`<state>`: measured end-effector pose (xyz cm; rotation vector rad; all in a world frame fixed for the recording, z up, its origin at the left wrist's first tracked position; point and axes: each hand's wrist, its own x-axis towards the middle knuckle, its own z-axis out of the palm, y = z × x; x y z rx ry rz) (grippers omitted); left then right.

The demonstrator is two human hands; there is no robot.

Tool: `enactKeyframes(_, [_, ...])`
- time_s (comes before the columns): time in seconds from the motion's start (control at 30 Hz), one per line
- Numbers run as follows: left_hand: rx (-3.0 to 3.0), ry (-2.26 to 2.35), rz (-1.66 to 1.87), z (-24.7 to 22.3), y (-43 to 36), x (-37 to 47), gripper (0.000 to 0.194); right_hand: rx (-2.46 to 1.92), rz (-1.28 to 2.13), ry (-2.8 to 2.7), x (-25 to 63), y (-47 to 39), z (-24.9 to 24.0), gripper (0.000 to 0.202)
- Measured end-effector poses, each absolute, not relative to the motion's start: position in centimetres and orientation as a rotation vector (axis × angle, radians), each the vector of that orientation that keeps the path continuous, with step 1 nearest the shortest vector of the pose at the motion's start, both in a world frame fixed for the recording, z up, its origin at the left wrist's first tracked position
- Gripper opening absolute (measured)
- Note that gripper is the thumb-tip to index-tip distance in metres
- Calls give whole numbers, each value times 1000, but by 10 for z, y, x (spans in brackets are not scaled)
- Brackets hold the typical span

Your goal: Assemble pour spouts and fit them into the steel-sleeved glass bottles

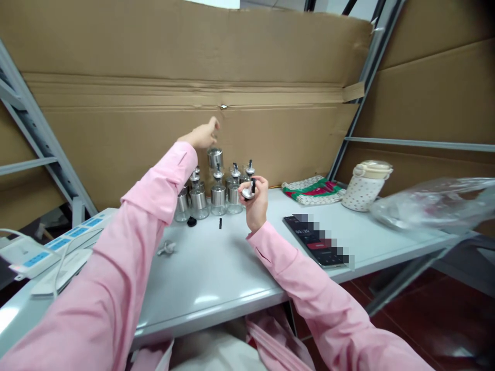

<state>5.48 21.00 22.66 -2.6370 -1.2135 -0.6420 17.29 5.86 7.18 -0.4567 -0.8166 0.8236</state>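
"Pink sleeves fill the near view. Where do they lead?"

"Taking twelve as straight ahead across the table, the left hand reaches towards half past eleven, fingers bent close together, above the metal container at the back. I can't tell whether it grips anything."

"And the right hand?"

"Just past twelve, raised, fingers closed around a pour-spout stopper: pale metal collar, black part pointing up."

"Where are the bottles?"

"Clustered from eleven to twelve, glass and steel, several with spouts fitted. A black cap lies in front of them, with a small black strip at twelve. Some small, blurred pieces sit at eleven."

"How would you handle this well?"

"I'd hold the stopper by its collar, with light, even pressure, since the narrow spout looks easy to knock askew. The left wrist is better carried high; that cuff hangs close to the front bottles and could tip one."

"Anything else to mind?"

"Small loose parts could roll or catch under a sleeve, so I'd lift the forearms rather than drag them. The phone, at half past one, is near the right forearm; leave it some room."
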Motion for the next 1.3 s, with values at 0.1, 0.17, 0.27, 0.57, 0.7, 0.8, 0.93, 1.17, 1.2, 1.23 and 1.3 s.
enactKeyframes(0.1, [-2680, -960, -1237, 246, 183, 45, 44, -432, 695, -802, 171, 60, 71, 28])
enactKeyframes(0.17, [-2621, -710, -1699, 251, 160, 38, 40, -460, 634, -823, 169, 61, 70, 34])
enactKeyframes(0.27, [-2538, -367, -2136, 242, 121, 29, 32, -525, 541, -935, 167, 60, 70, 33])
enactKeyframes(0.57, [-2917, -553, -2081, 132, 45, 0, 41, -585, 404, -1141, 158, 44, 62, 20])
enactKeyframes(0.7, [-3008, -488, -2079, 92, 40, -8, 37, -615, 440, -1194, 154, 34, 58, 21])
enactKeyframes(0.8, [-3042, -442, -2116, 78, 38, -12, 35, -609, 536, -1251, 150, 27, 56, 30])
enactKeyframes(0.93, [-3067, -450, -2090, 68, 35, -13, 35, -550, 531, -1392, 143, 19, 52, 36])
enactKeyframes(1.17, [-3145, -366, -2068, 56, 31, -10, 33, -433, 426, -1495, 137, 14, 48, 16])
enactKeyframes(1.2, [-3145, -341, -2085, 55, 31, -10, 33, -429, 439, -1493, 138, 15, 48, 17])
enactKeyframes(1.23, [-3144, -315, -2107, 55, 31, -9, 33, -420, 444, -1496, 138, 17, 47, 19])
enactKeyframes(1.3, [-3148, -279, -2143, 54, 32, -9, 36, -395, 417, -1529, 138, 20, 46, 22])
